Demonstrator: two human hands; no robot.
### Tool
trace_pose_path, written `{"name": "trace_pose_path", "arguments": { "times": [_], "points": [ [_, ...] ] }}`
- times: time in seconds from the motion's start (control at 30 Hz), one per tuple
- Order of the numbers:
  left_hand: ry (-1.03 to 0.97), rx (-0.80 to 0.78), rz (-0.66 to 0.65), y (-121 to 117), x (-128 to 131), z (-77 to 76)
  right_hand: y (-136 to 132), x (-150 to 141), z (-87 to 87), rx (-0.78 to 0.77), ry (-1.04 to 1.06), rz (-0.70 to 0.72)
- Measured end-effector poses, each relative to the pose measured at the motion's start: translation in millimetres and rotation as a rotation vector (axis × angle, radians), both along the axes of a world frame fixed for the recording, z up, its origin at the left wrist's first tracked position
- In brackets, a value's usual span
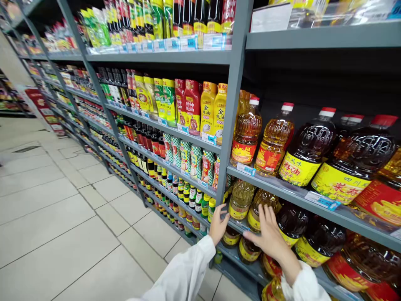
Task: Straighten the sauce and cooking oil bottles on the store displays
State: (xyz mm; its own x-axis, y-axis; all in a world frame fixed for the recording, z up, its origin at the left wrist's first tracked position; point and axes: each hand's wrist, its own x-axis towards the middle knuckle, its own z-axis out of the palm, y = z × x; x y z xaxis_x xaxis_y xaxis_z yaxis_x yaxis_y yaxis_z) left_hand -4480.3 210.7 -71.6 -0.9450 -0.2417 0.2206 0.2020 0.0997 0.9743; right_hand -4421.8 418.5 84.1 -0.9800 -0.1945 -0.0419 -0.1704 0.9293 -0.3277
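Left hand (218, 223) and right hand (271, 236) spread at the pale oil bottle (240, 200)!

White sleeves (188, 267) come in from below. Left hand is open, fingers curved and parted; the right hand is wide too, thumb well off the fingers. Any contact? Can't tell from here. And the pale oil bottle sits just beyond and between them on the lower shelf (327, 276), upright, long axis vertical, yellow label facing the aisle, its small print too fine to read. Its top is tucked up by the shelf above, cap out of sight. Right beside it, a second pale bottle (254, 215), partly covered by the right hand's fingers!

Up a level, big dark bottle (347, 167): 四川 on yellow, then 菜, the rest hard to catch. Its smaller neighbor (307, 150) shows 川风味 over 籽油. Far right, a red-labeled bottle (382, 196) is cut off by the frame. Price tags (322, 200) are blurred.

Past the gray post (234, 83), yellow squeeze bottles (207, 106) shout 金 and 蚝油, with red ones (191, 104) reading 财神 next along. Further out, small jars and bottles (150, 144) shrink into blur, and way down the aisle stands a red display (42, 108), lettering unreadable.
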Motion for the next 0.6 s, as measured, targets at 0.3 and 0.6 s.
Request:
{"name": "trace_pose_path", "arguments": {
  "times": [0.3,0.6],
  "points": [
    [-0.046,0.042,0.313,-27,73,-9.8,15,-29,257.6,0.236,0.63,0.089],
    [-0.072,-0.013,0.339,-1,120,-4.2,-35,-138,280.5,0.247,0.848,-0.244]
  ]
}}
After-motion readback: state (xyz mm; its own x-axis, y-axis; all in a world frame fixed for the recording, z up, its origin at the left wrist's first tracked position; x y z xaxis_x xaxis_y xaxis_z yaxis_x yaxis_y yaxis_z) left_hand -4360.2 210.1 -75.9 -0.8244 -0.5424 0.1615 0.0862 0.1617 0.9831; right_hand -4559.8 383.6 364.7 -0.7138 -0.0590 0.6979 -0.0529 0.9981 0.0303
